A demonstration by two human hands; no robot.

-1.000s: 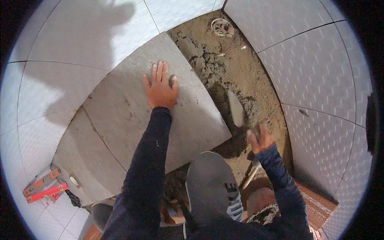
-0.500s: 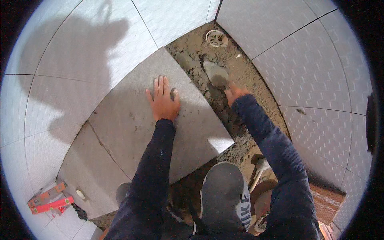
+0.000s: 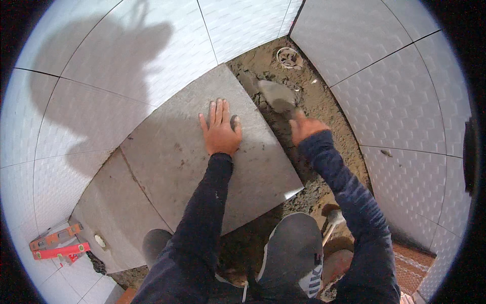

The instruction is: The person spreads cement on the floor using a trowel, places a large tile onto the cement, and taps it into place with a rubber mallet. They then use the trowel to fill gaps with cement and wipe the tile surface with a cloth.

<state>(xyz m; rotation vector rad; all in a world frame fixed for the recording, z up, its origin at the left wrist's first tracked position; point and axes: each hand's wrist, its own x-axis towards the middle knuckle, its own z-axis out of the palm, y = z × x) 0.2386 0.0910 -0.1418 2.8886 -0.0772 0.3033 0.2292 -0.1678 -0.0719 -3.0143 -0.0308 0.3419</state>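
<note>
A large grey floor tile (image 3: 263, 167) lies beside a strip of wet mortar. My left hand (image 3: 221, 130) rests flat on it, fingers stretched out and holding nothing. In my right hand (image 3: 306, 126) is a trowel (image 3: 277, 95), its pale blade lying over the mortar (image 3: 268, 114) along the tile's right edge. The trowel's handle is mostly hidden by my fingers. Beyond the blade, a round white drain (image 3: 289, 58) sits in the mortar near the far corner.
White textured wall tiles (image 3: 400, 101) stand on both sides. Another grey tile (image 3: 111, 202) adjoins at the left, near a red spirit level (image 3: 63, 251) and an orange one (image 3: 56, 236). A mallet (image 3: 332, 220) lies by my right knee. A brown brick (image 3: 412, 266) sits at lower right.
The view has shifted a little, moving the scene right and down in the picture. My right hand has turned with the trowel, whose blade now lies more sideways. My left hand stays on the tile.
</note>
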